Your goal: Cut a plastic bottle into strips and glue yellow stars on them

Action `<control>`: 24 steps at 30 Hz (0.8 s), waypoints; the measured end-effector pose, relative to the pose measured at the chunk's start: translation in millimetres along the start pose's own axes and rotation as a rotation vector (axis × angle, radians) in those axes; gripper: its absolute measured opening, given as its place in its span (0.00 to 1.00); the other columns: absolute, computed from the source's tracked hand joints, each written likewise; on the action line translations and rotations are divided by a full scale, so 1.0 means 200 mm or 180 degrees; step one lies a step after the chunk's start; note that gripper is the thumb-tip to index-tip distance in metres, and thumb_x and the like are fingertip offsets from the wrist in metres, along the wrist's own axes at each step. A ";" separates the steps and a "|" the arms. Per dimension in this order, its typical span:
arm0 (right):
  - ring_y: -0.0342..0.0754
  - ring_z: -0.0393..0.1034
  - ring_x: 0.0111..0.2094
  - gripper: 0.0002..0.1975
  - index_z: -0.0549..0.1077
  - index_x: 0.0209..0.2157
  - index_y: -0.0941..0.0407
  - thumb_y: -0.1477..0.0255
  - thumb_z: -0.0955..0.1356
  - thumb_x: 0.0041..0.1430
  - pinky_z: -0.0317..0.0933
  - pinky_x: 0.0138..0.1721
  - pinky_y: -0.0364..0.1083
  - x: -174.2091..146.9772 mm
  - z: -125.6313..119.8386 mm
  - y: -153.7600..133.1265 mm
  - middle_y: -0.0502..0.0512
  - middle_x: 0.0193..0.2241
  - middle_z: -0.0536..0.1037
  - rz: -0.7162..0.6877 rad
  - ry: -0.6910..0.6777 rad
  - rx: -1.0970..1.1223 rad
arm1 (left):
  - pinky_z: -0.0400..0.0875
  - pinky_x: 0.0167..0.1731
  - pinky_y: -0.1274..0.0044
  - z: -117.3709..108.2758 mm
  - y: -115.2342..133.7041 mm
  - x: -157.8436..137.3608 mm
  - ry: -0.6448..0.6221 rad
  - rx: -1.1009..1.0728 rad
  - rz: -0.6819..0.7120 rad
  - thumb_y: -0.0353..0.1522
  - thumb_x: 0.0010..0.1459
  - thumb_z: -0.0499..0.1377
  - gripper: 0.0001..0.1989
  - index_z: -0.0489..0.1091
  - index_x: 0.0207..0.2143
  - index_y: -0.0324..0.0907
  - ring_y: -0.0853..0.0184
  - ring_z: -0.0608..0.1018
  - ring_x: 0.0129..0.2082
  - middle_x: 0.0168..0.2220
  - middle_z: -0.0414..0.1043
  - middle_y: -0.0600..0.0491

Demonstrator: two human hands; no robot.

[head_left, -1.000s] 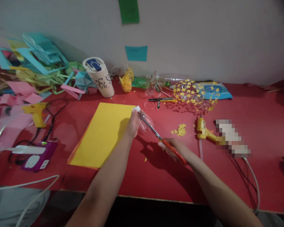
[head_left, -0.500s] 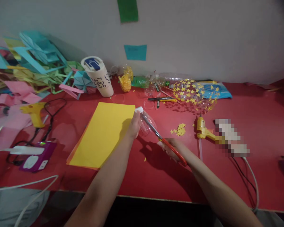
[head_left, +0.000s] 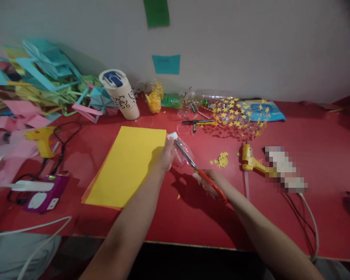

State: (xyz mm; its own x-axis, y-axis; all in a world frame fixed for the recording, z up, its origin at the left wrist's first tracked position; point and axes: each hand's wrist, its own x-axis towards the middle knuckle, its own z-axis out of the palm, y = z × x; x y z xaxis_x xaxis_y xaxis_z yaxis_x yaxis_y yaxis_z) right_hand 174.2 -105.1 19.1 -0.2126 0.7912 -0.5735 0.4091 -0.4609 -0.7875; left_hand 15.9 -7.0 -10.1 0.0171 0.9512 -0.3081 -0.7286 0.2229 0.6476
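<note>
My left hand [head_left: 167, 155] is closed around a clear plastic bottle piece [head_left: 183, 152] with a white cap [head_left: 172, 136], just right of the yellow paper. In my right hand [head_left: 210, 182] is a pair of scissors [head_left: 211, 184] with red handles. Their metal blades lie against the bottle piece, pointing toward the cap; whether they are apart or together I cannot tell. A small pile of yellow paper stars [head_left: 221, 160] lies on the red table to the right of the blades.
Yellow paper sheets [head_left: 128, 163] lie left of my hands. Right stand a yellow glue gun [head_left: 251, 161] and a blurred-out device. Behind are a star-covered clear plastic piece [head_left: 236, 114], a cutter knife [head_left: 200, 122] and a white tumbler [head_left: 124, 99]. A purple power strip [head_left: 46, 194] sits left.
The scissors and my right hand have shifted slightly to the left, toward the bottle piece. My left hand keeps its hold on it, almost in the same spot.
</note>
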 end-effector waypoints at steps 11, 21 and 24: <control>0.37 0.53 0.10 0.28 0.59 0.21 0.53 0.42 0.66 0.46 0.49 0.13 0.39 -0.03 -0.02 -0.08 0.40 0.11 0.57 0.0056 0.0017 -0.0229 | 0.68 0.44 0.75 0.03 0.03 -0.02 -0.0288 0.0350 0.0015 0.34 0.65 0.52 0.14 0.74 0.29 0.41 0.65 0.78 0.39 0.26 0.74 0.50; 0.40 0.54 0.18 0.30 0.58 0.19 0.53 0.39 0.63 0.45 0.47 0.21 0.42 -0.05 -0.13 -0.10 0.44 0.14 0.57 -0.0630 0.1002 -0.0919 | 0.70 0.36 0.77 -0.02 0.16 0.04 0.0086 -0.0312 0.0144 0.41 0.68 0.43 0.23 0.72 0.28 0.43 0.71 0.75 0.29 0.27 0.74 0.52; 0.43 0.59 0.19 0.27 0.60 0.21 0.53 0.42 0.60 0.52 0.49 0.23 0.43 -0.06 -0.20 -0.11 0.47 0.15 0.63 -0.0479 0.1463 -0.1301 | 0.70 0.36 0.77 -0.03 0.18 0.02 -0.0086 -0.0496 -0.0090 0.41 0.68 0.43 0.24 0.72 0.28 0.43 0.71 0.74 0.28 0.26 0.74 0.52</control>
State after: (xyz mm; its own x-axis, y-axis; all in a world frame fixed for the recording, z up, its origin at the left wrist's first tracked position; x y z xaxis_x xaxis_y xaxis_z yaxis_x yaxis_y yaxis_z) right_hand 202.4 -89.0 52.3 0.0714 0.9691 -0.2361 0.7296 -0.2121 -0.6502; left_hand -14.8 4.2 6.8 0.0560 0.9509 -0.3044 -0.8250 0.2158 0.5223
